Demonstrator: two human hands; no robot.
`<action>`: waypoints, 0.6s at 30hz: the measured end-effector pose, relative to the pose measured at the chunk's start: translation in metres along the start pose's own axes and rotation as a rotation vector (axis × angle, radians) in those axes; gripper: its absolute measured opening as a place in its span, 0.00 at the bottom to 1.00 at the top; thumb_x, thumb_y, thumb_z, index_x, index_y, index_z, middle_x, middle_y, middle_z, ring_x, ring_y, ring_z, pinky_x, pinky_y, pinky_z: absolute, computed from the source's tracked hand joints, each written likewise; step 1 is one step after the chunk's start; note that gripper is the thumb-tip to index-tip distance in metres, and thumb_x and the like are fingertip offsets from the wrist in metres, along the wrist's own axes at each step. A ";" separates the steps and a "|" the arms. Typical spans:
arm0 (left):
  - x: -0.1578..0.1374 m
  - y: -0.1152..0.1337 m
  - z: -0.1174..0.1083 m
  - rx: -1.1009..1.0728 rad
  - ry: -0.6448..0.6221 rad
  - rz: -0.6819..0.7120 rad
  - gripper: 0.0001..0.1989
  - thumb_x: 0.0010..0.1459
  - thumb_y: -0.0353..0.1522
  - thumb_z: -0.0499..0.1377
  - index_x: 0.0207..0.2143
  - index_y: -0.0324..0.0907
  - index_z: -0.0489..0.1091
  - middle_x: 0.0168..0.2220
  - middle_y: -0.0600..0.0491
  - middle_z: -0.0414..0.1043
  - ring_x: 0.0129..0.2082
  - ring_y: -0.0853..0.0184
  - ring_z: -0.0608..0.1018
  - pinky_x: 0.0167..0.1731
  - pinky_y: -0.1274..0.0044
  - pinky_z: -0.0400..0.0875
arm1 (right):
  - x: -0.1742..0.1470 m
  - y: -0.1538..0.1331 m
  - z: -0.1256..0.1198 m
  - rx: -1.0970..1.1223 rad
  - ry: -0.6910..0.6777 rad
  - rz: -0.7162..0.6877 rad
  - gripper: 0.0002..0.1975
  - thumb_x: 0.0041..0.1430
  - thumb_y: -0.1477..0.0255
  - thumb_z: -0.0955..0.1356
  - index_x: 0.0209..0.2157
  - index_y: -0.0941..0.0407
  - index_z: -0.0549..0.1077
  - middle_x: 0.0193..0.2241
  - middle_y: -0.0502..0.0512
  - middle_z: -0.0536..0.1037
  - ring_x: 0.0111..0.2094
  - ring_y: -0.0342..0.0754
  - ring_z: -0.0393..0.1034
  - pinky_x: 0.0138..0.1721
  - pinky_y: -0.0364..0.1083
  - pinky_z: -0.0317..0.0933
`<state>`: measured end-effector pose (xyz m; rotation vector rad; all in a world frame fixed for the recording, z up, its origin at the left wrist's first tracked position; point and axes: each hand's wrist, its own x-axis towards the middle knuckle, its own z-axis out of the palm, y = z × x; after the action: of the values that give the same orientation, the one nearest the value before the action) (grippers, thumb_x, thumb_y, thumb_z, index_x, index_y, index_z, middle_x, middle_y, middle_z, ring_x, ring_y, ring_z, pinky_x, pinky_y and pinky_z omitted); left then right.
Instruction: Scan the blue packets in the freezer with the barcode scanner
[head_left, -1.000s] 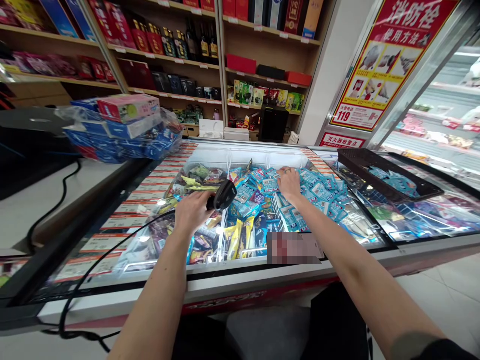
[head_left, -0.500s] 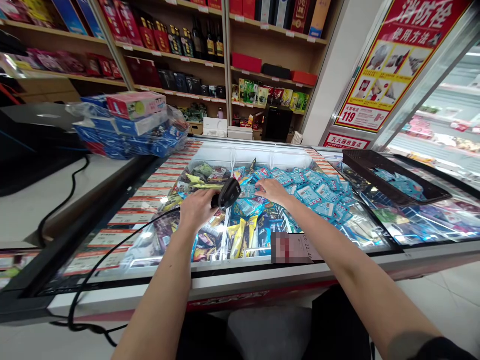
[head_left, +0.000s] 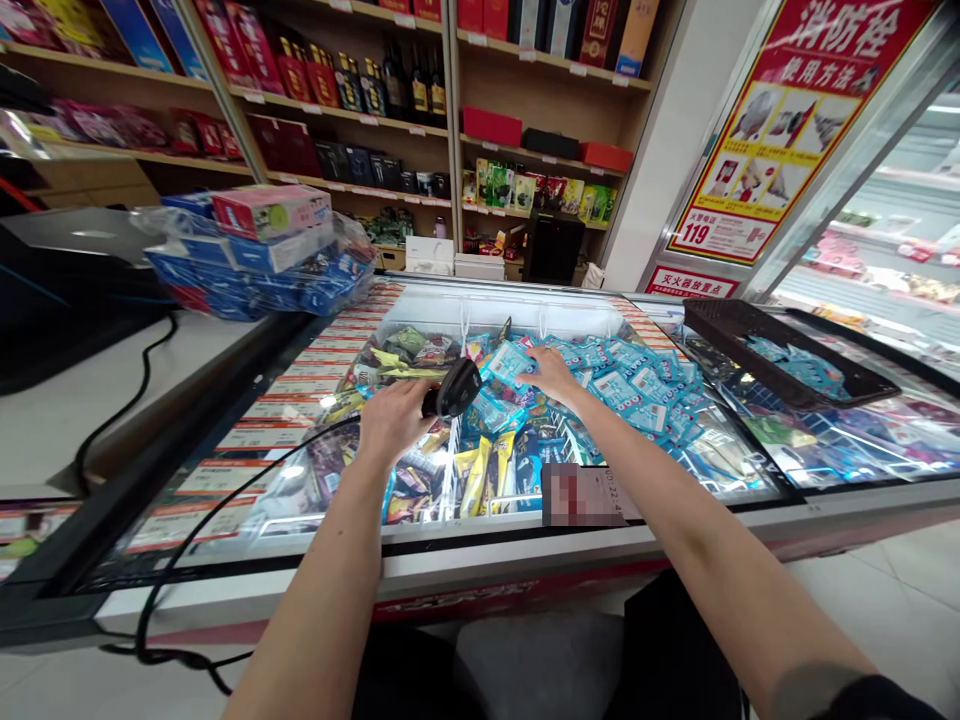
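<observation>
My left hand [head_left: 395, 418] is wrapped round the handle of a black barcode scanner [head_left: 459, 386], whose head points to the right over the freezer. From the scanner a black cable [head_left: 259, 468] runs down to the left. Between the fingers of my right hand [head_left: 553, 376] is a light-blue packet [head_left: 511, 362], its pale label facing up, just right of the scanner head. Many similar blue packets [head_left: 621, 388] lie heaped on the glass beside and beneath my right forearm.
The chest freezer [head_left: 517, 548] holds colourful ice-cream packs, among them yellow ones [head_left: 475, 480]. A brown tray [head_left: 855, 385] with more blue packets stands at the right. Plastic-wrapped blue boxes [head_left: 259, 270] sit at the back left. Shelves [head_left: 341, 100] of bottles and boxes line the wall.
My right hand has shifted slightly right and up. The blue packet in its fingers now shows its label flat beside the scanner. My left hand and scanner stay nearly still.
</observation>
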<state>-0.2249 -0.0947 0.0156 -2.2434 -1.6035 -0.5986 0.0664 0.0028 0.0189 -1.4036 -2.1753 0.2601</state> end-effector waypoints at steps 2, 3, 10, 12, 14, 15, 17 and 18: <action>0.001 0.001 0.000 -0.007 -0.005 0.009 0.15 0.53 0.35 0.54 0.44 0.45 0.68 0.37 0.49 0.75 0.41 0.57 0.75 0.35 0.71 0.66 | -0.003 0.009 -0.003 0.080 0.066 0.067 0.23 0.53 0.67 0.69 0.50 0.58 0.69 0.48 0.60 0.72 0.53 0.56 0.62 0.54 0.54 0.55; 0.001 0.002 0.001 -0.011 -0.008 0.016 0.15 0.53 0.35 0.53 0.44 0.45 0.68 0.37 0.49 0.75 0.40 0.57 0.75 0.35 0.71 0.66 | -0.004 0.015 -0.004 0.122 0.096 0.095 0.22 0.53 0.67 0.68 0.50 0.57 0.69 0.48 0.60 0.72 0.52 0.55 0.63 0.53 0.54 0.56; 0.003 0.015 -0.001 -0.017 -0.016 0.056 0.16 0.52 0.35 0.55 0.44 0.44 0.69 0.36 0.48 0.75 0.39 0.59 0.76 0.34 0.73 0.65 | -0.009 0.048 0.008 0.429 0.233 0.144 0.21 0.52 0.60 0.68 0.46 0.56 0.70 0.41 0.55 0.76 0.41 0.50 0.69 0.44 0.49 0.63; 0.003 0.018 0.000 -0.021 -0.013 0.066 0.16 0.52 0.36 0.55 0.44 0.44 0.69 0.36 0.49 0.75 0.39 0.59 0.76 0.34 0.73 0.65 | -0.011 0.051 0.012 0.490 0.237 0.127 0.22 0.51 0.58 0.68 0.45 0.56 0.70 0.38 0.53 0.76 0.38 0.48 0.70 0.41 0.48 0.64; 0.003 0.019 0.001 -0.025 -0.010 0.075 0.16 0.52 0.36 0.55 0.44 0.44 0.69 0.36 0.49 0.75 0.39 0.59 0.76 0.34 0.73 0.65 | -0.014 0.048 0.012 0.510 0.249 0.127 0.22 0.51 0.57 0.68 0.44 0.57 0.70 0.37 0.53 0.76 0.36 0.48 0.70 0.40 0.48 0.64; 0.004 0.019 0.001 -0.028 -0.008 0.075 0.16 0.52 0.36 0.55 0.44 0.44 0.69 0.36 0.49 0.75 0.39 0.59 0.76 0.34 0.73 0.65 | -0.015 0.046 0.011 0.512 0.254 0.129 0.22 0.51 0.57 0.68 0.44 0.56 0.71 0.37 0.53 0.76 0.36 0.48 0.70 0.40 0.47 0.64; 0.004 0.021 0.002 -0.039 -0.015 0.079 0.16 0.52 0.35 0.54 0.45 0.45 0.69 0.37 0.49 0.75 0.39 0.59 0.76 0.34 0.73 0.65 | -0.018 0.039 0.008 0.513 0.252 0.128 0.22 0.51 0.57 0.68 0.44 0.55 0.71 0.38 0.53 0.76 0.39 0.49 0.70 0.41 0.48 0.64; 0.004 0.022 0.003 -0.048 -0.020 0.085 0.16 0.53 0.35 0.54 0.45 0.45 0.69 0.38 0.48 0.75 0.39 0.59 0.76 0.34 0.73 0.66 | -0.019 0.036 0.006 0.514 0.248 0.126 0.21 0.51 0.57 0.69 0.44 0.54 0.71 0.38 0.53 0.76 0.40 0.50 0.70 0.41 0.48 0.64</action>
<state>-0.2027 -0.0968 0.0153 -2.3460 -1.5102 -0.5992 0.0977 0.0022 -0.0078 -1.2008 -1.6652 0.6088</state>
